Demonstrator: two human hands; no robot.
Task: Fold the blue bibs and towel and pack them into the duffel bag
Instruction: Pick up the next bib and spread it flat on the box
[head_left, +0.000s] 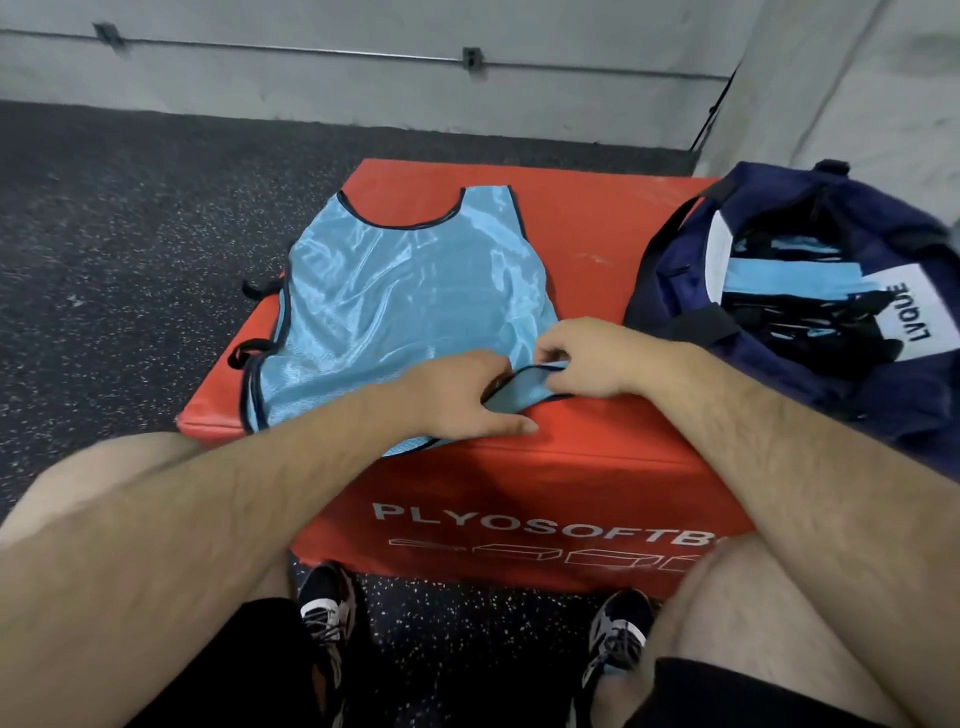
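Bib (405, 291) on box (597, 239), left hand (457, 397) pressing, right hand (587, 358) pinching hem

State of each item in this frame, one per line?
blue bib: spread flat on red box, near corner turned up.
duffel bag: open, packed bibs inside.
left hand: straight fingers resting on blue bib.
right hand: pinching the turned-up corner.

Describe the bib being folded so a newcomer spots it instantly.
On the red padded box lies a light-blue bib with dark trim, neckline facing away. Unlike the blue bibs packed in the navy duffel bag, it is spread flat, left hand and right hand at its near corner.
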